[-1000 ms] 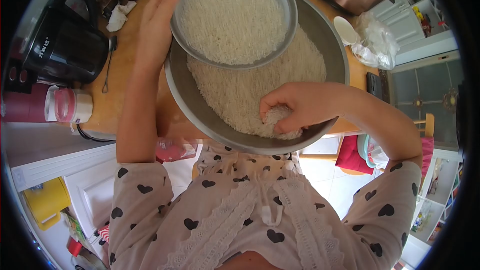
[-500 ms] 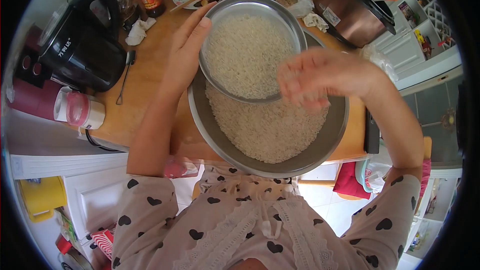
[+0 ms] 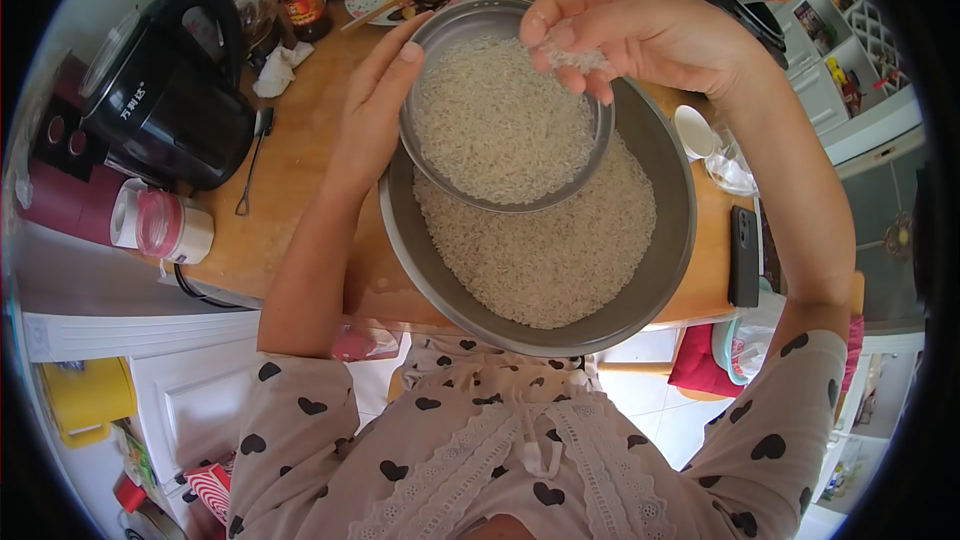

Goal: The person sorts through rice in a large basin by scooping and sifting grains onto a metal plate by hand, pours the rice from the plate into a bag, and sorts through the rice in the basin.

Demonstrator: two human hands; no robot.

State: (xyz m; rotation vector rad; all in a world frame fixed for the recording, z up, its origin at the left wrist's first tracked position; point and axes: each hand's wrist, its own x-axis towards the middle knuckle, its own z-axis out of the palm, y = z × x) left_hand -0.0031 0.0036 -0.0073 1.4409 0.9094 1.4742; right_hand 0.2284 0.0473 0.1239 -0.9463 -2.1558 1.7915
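The right hand [image 3: 650, 35], its fingers curled around a rice clump [image 3: 578, 58], is poised over the rim of a metal dish [image 3: 520, 208] (rice-filled); the left hand [image 3: 372, 110] grasps the dish's edge. Below both sets of fingers lies a basin [image 3: 672, 195], holding loose rice [image 3: 545, 265].

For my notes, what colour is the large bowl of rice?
The large bowl is silvery grey, best seen in the head view.

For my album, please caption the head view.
Left hand holding a dish of rice over a larger basin, right hand holding loose grains.
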